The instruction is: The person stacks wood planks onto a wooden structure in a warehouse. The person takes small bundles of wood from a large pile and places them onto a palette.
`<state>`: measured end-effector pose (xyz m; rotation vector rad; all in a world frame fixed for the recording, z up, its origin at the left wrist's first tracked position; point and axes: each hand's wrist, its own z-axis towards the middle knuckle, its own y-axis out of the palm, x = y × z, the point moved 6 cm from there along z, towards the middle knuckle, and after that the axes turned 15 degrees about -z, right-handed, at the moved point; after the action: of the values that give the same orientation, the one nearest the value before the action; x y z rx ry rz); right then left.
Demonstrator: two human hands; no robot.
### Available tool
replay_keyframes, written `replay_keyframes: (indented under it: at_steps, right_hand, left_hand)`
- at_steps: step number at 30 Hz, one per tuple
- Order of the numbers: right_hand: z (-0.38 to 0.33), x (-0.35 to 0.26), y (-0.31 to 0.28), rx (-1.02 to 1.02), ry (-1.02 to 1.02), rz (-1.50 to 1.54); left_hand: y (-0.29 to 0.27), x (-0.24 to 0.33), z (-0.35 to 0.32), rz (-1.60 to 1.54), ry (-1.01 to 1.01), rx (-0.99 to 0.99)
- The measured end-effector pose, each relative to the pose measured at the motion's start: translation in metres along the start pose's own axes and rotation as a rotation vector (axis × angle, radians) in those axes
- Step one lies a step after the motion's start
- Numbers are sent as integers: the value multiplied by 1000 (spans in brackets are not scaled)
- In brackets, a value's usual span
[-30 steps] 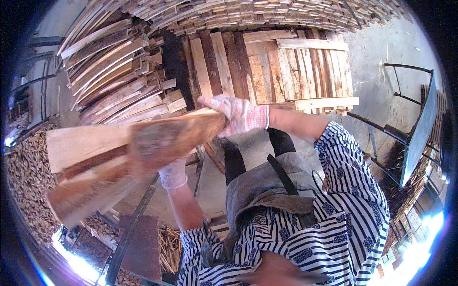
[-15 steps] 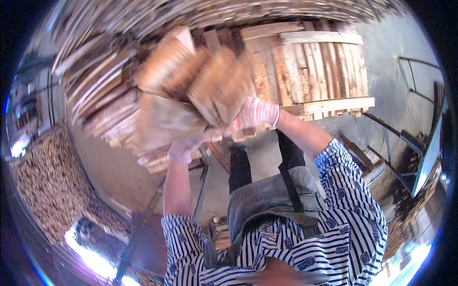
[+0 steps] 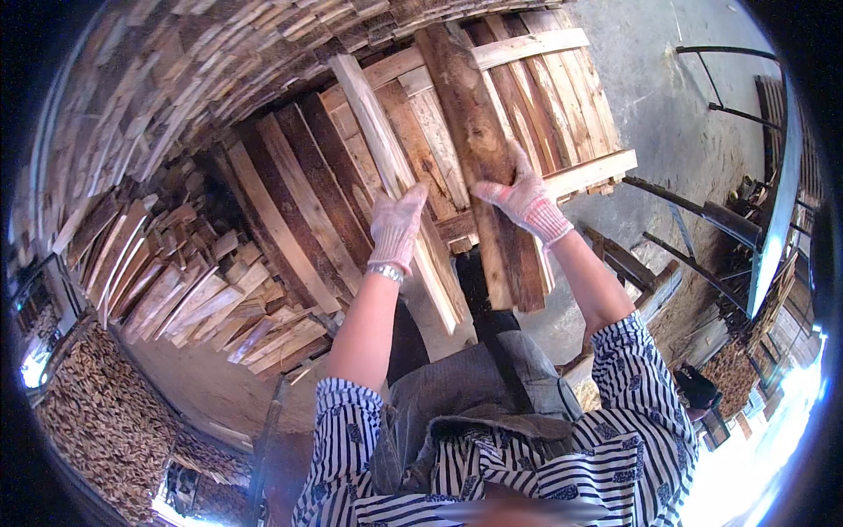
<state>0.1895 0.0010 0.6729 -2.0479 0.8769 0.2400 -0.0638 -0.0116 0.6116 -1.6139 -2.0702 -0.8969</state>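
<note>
Blue-and-white striped shirt and grey apron nearest, at bottom of view. Both bare forearms reach up and away from it. Left hand in a white knit work glove, fingers flat and spread, palm pressed on a pale narrow wooden plank; not gripping it. Right hand in the same kind of glove, fingers splayed, resting on a dark brown rough wooden board; cannot tell if fingers curl round its edge. Both planks lie lengthwise on top of a stacked layer of long weathered wooden boards, just beside each other, near ends over the person's lap. Left of the stack, a loose heap of short split wood pieces. Farther off, grey concrete floor and black metal rail frame on the right.
</note>
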Motion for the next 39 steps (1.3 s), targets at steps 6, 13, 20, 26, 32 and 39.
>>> replay_keyframes:
  at_steps: [6,13,20,26,32,39]
  right_hand:
    - [54,27,39,194,196,-756]
    - [60,58,23,272,18,-402]
    - [61,57,60,40,74,-285]
    - [77,63,66,52,82,44]
    - [11,29,75,-214,-31,586]
    - [44,-25,169,-383,-18,593]
  left_hand:
    - [22,-16,70,540,-108,478]
    - [11,5,46,337,-62,525]
    - [-75,25,51,1200,-56,660]
    - [-101,-16,73,1331,255,671]
    - [-131,23,43,1295,37,295]
    - [-215,-7,53,1371,-140,387]
